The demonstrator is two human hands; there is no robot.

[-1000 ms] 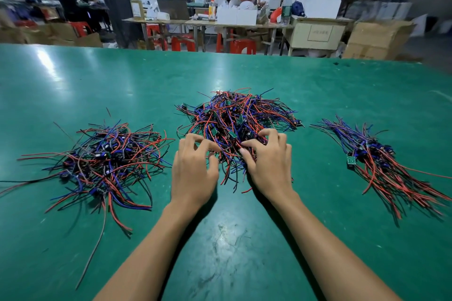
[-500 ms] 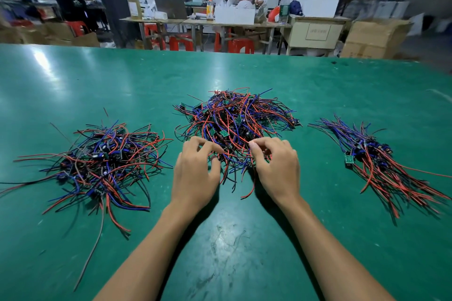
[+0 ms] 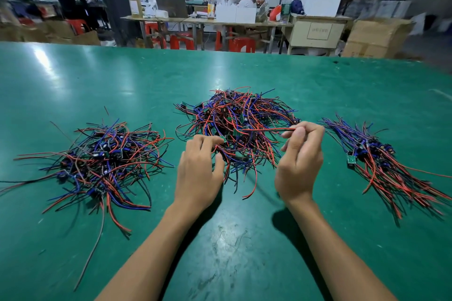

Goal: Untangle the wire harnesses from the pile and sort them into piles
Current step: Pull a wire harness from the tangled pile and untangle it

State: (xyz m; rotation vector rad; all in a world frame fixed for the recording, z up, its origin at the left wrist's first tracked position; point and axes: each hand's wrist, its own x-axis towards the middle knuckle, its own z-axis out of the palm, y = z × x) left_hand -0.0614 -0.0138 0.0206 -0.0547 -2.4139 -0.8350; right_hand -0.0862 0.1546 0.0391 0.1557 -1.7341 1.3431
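Three heaps of red, blue and black wire harnesses with small green boards lie on the green table [image 3: 220,239]. The tangled middle pile [image 3: 234,115] is just beyond my hands. My right hand [image 3: 299,164] is lifted at the pile's right edge and pinches the red and black wires of one harness [image 3: 264,130], drawn taut from its green board. My left hand [image 3: 199,168] rests at the pile's near left edge, fingers curled into the wires and holding them. A loose heap [image 3: 102,161] lies to the left; a straighter, combed bundle [image 3: 381,161] lies to the right.
Long stray wire ends trail from the left heap toward the near table edge [image 3: 90,264]. Beyond the table's far edge stand work tables [image 3: 208,19], red stools, cardboard boxes [image 3: 376,36] and several people.
My right hand has risen off the middle pile and moved right, drawing one harness's red and black wires out taut. My left hand has stayed on the pile's near left edge.
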